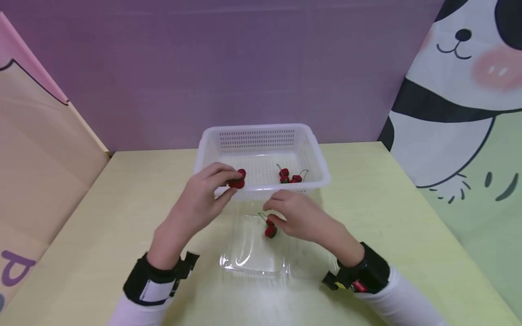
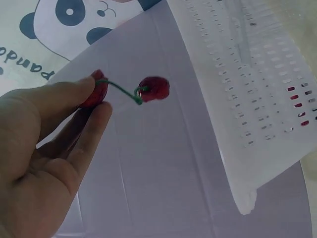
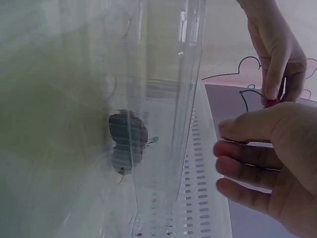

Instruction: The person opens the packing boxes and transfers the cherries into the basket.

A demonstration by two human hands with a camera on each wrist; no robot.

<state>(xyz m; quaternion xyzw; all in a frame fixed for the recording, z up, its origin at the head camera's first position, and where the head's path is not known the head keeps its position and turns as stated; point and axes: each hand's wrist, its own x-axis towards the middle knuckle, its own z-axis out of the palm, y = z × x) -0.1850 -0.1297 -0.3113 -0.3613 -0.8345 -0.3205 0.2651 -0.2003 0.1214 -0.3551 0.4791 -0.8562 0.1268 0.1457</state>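
My left hand pinches a red cherry between thumb and fingers, above the near left part of the white basket. A second cherry hangs from it by a joined green stem. My right hand holds nothing; its fingers are apart and loosely bent. It hovers over a clear plastic box in front of the basket. A pair of cherries lies in the box beside the right thumb; through the plastic in the right wrist view they look dark.
The white perforated basket stands at the table's back edge. Several cherries with stems lie in its near right part. A purple backdrop rises behind, and a panda print hangs at the right. Pale wood table surrounds the box.
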